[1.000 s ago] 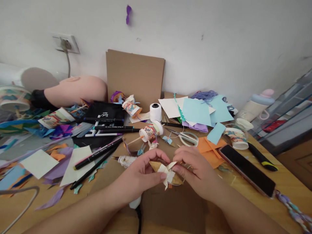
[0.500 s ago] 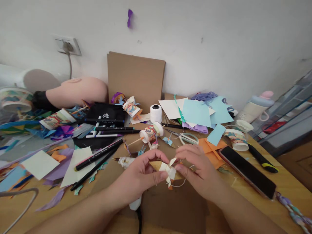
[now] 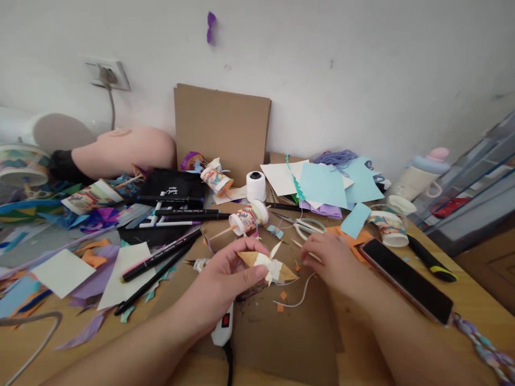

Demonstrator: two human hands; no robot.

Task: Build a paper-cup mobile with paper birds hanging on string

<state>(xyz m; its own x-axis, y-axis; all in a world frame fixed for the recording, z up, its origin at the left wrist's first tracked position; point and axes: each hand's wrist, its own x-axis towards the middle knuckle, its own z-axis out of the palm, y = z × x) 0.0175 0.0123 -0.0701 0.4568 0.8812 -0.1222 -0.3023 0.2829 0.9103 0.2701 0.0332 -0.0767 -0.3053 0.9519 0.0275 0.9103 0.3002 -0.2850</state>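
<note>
My left hand (image 3: pixel 227 276) is closed on a small folded paper piece (image 3: pixel 269 264), tan with a white wrap, held just above a brown cardboard sheet (image 3: pixel 289 332). My right hand (image 3: pixel 328 259) has come off the piece and hovers over the desk to its right, fingers curled, fingertips near a thin wooden stick (image 3: pixel 300 245). I cannot make out anything in it. A loose white thread (image 3: pixel 300 295) trails from under the paper piece onto the cardboard.
Scissors (image 3: pixel 308 226), a white thread spool (image 3: pixel 256 185), patterned paper cups (image 3: pixel 249 217), black markers (image 3: pixel 161 257), coloured paper sheets (image 3: pixel 330 185) and a black phone (image 3: pixel 406 279) crowd the wooden desk. A white switch on a black cable (image 3: pixel 223 327) lies under my left wrist.
My right hand let go of the paper piece and moved right and away, toward the scissors. My left hand kept the piece and lifted slightly, uncovering the white switch.
</note>
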